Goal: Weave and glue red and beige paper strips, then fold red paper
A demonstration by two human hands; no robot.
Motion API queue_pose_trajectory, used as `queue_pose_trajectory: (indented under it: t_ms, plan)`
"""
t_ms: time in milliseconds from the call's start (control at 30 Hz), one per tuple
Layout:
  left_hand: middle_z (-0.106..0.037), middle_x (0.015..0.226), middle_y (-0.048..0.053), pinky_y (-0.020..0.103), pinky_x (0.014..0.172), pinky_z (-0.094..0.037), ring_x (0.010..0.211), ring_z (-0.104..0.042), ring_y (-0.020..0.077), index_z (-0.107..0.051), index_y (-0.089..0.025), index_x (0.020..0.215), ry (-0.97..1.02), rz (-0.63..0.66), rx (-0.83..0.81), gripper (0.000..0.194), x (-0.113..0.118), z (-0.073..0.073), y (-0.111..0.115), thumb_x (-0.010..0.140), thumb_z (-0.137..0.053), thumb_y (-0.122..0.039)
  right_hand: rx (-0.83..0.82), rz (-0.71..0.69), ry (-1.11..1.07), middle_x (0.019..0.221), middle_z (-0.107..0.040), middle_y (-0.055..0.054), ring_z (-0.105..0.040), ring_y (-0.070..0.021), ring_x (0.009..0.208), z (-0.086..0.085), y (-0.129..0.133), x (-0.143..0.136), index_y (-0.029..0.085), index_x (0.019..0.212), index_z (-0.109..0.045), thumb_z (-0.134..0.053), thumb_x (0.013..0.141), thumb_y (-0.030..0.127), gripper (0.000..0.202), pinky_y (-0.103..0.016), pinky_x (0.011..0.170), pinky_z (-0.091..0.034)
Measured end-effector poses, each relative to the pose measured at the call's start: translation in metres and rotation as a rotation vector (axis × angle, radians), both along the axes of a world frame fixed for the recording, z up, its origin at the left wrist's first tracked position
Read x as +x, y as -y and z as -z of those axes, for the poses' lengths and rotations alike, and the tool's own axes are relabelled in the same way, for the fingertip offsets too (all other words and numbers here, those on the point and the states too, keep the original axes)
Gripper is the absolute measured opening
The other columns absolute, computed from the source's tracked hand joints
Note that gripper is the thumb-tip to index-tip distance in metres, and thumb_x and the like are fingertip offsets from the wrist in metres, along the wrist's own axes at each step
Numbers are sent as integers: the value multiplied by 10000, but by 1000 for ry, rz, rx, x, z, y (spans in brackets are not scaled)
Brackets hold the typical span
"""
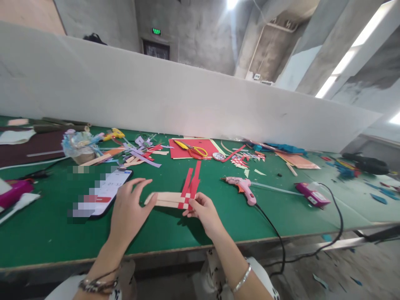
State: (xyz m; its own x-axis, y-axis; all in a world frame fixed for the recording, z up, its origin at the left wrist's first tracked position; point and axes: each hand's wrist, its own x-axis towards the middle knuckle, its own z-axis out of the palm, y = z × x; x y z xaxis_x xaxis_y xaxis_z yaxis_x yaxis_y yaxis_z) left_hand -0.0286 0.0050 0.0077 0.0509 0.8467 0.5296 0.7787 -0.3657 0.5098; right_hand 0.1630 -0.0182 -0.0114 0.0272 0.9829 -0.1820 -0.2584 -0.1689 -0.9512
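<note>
A piece of woven paper strips (186, 199) is held just above the green table, with cream strips running left and red strips pointing away from me. My right hand (204, 212) pinches its checkered right end between thumb and fingers. Close to the far left end of the cream strips, my left hand (129, 206) has its thumb and fingers spread. The thumb tip overlaps the strip ends in view; whether it touches them I cannot tell. To the left of that hand lies a phone (120, 178) with a lit screen, partly blurred out.
A pink glue gun (242, 186) lies to the right, its cord running over the table's front edge past a magenta box (312, 195). Yellow-handled scissors (200, 152) rest on red paper (176, 150). Loose paper strips (145, 154) and a white partition (187, 104) stand behind.
</note>
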Motion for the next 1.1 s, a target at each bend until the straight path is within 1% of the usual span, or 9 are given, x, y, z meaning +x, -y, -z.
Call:
queue_pose_trajectory:
  t_ms: [67, 233, 400, 533, 633, 733, 867, 967, 1100]
  plan:
    - [-511, 1084, 112, 425, 909, -350, 1040, -454, 288, -578, -196, 1076, -186, 67, 87, 389, 6, 6, 3, 787, -474, -435, -18, -29, 90, 588, -554, 49, -573, -83, 421, 5, 1, -4, 182, 681, -429, -630, 621, 432, 326, -164, 407, -418]
    - [-494, 1095, 74, 387, 816, -402, 934, -481, 251, -595, -252, 1065, -381, 393, -145, 392, 20, 21, 8, 743, -555, -473, 99, -85, 500, 611, -519, 43, -474, -59, 335, 9, 3, 1, 180, 702, -496, -520, 735, 371, 194, -179, 320, -324]
    - [-517, 1049, 64, 345, 776, -399, 891, -490, 219, -620, -264, 1035, -409, 401, -183, 273, 21, 20, 6, 839, -444, -338, 250, 131, 995, 652, -538, 4, -516, -125, 586, 5, 0, 17, 194, 825, -602, -554, 726, 292, 148, -235, 549, -395]
    - [-516, 1086, 69, 359, 802, -388, 930, -491, 235, -595, -256, 1092, -425, 440, -203, 386, 21, 20, 8, 798, -483, -479, 263, 65, 1155, 800, -566, -47, -519, -161, 703, 4, 1, 18, 196, 884, -638, -550, 740, 281, 189, -277, 653, -413]
    - [-517, 1113, 77, 389, 826, -369, 968, -478, 259, -565, -258, 1144, -442, 435, -187, 502, 24, 23, 11, 757, -490, -570, 312, 23, 1217, 1014, -554, -100, -496, -226, 931, 4, 3, 14, 176, 1065, -587, -558, 736, 286, 348, -339, 786, -416]
    - [-520, 1104, 73, 382, 810, -370, 952, -480, 247, -567, -278, 1138, -430, 419, -168, 427, 28, 26, 11, 810, -440, -519, 423, -91, 1285, 1248, -460, -118, -366, -263, 1153, 5, 2, 14, 180, 1244, -462, -511, 767, 257, 485, -430, 938, -322]
    - [-507, 1109, 64, 387, 802, -371, 930, -477, 240, -590, -300, 1100, -410, 392, -169, 355, 28, 29, 9, 824, -445, -470, 473, -279, 1372, 1396, -342, -61, -243, -250, 1280, 6, -5, 18, 257, 1280, -420, -370, 816, 164, 476, -565, 1019, -76]
    - [-497, 1125, 65, 390, 808, -376, 940, -472, 243, -599, -292, 1082, -392, 399, -198, 332, 29, 27, 10, 815, -470, -441, 489, -296, 1404, 1346, -422, -39, -303, -226, 1256, 3, -6, 20, 289, 1209, -482, -369, 813, 155, 432, -594, 1010, 26]
    - [-499, 1123, 69, 393, 826, -376, 968, -467, 253, -599, -277, 1079, -363, 413, -246, 320, 30, 25, 11, 813, -481, -411, 542, -242, 1430, 1263, -494, -35, -386, -210, 1188, -2, -2, 20, 273, 1054, -560, -422, 801, 162, 308, -591, 1011, 6]
